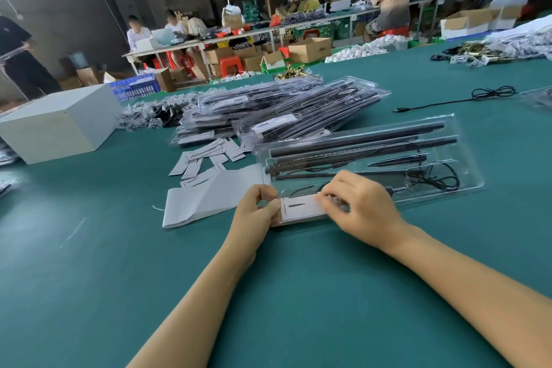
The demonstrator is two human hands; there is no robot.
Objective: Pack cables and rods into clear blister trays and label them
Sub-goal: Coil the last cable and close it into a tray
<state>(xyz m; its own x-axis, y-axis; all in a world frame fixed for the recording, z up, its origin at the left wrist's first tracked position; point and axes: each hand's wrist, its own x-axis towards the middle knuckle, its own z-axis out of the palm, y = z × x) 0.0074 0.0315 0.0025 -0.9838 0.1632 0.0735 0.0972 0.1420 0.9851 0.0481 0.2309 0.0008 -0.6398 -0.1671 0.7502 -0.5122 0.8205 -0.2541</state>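
A clear blister tray (466, 155) lies on the green table (268, 293), holding long black rods (358, 140) and a coiled black cable (439, 179). At the tray's near left corner sits a white label (301, 207) with a dark printed mark. My left hand (258, 207) pinches the label's left edge and the tray corner. My right hand (358, 203) has its curled fingers on the label's right end, which they hide. A stack of white label sheets (206, 200) lies left of the tray.
Piles of packed blister trays (283, 110) lie behind, with loose cut labels (206, 158) in front of them. A white box (59, 122) stands at the left. A loose black cable (466, 98) lies at the right. Small bagged parts (146, 116) sit beyond; people work at far tables.
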